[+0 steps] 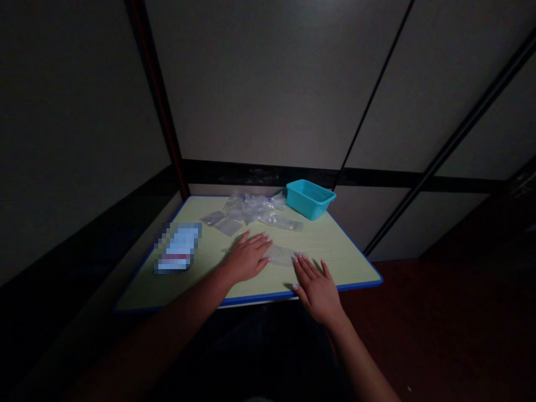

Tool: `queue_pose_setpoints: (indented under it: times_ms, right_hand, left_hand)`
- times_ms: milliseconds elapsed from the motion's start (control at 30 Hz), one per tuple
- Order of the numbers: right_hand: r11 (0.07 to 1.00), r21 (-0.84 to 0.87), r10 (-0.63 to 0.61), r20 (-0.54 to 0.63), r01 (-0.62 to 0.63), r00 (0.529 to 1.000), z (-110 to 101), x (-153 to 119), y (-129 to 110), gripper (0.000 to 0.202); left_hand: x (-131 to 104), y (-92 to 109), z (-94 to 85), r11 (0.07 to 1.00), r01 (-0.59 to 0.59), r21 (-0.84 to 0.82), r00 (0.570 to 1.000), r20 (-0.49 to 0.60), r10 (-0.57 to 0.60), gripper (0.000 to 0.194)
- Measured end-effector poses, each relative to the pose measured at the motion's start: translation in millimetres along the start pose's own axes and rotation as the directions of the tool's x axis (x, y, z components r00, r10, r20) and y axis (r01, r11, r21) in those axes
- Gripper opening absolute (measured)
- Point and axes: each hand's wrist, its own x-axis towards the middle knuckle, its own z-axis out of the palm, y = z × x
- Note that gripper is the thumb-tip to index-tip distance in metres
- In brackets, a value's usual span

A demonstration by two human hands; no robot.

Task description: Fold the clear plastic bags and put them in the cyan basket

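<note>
Both left hand and right hand lie, fingers extended and gripping nothing, at a clear plastic bag on the bench, front-left of the teal basin, where uneven pressure could wrinkle it.

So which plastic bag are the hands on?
The flat clear bag nearest the person, lying by itself, partly under the left hand and the right hand. The other bags lie clustered farther back, towards the wall.

Both hands touch a clear plastic bag
</note>
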Motion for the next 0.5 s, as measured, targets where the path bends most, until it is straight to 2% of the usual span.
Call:
queue_pose_setpoints:
  times_ms: [67, 167, 267, 367, 433, 500]
  right_hand:
    - [1.0, -0.001, 0.001, 0.003, -0.001, 1.0, 1, 1, 0, 0.058]
    - [1.0, -0.001, -0.006, 0.002, 0.006, 1.0, 4, 1, 0, 0.058]
    - [1.0, 0.001, -0.024, -0.007, 0.024, 1.0, 3, -2, 3, 0.062]
    - [0.999, -0.002, -0.037, -0.035, 0.037, 0.999, -4, -2, 9, 0.066]
    - [1.0, -0.007, -0.016, -0.057, 0.016, 0.998, -11, 2, 12, 0.061]
    - [1.0, -0.005, 0.014, -0.046, -0.014, 0.999, -16, 10, 14, 0.056]
  left_hand:
    - [0, 2, -3.4, 1.0, -0.03, 0.005, 0.999, -0.022, 0.03, 0.044]
    - [3, 6, -6.6, 0.995, -0.096, -0.002, 0.995, 0.027, 0.096, 0.046]
    - [6, 14, -8.9, 0.991, -0.137, -0.007, 0.984, 0.115, 0.137, 0.056]
    - [2, 30, -11.7, 0.987, -0.162, -0.018, 0.973, 0.16, 0.163, 0.07]
    - [-6, 44, -12.9, 0.987, -0.153, -0.04, 0.972, 0.175, 0.157, 0.077]
    - [-14, 58, -12.8, 0.995, -0.083, -0.054, 0.977, 0.192, 0.092, 0.078]
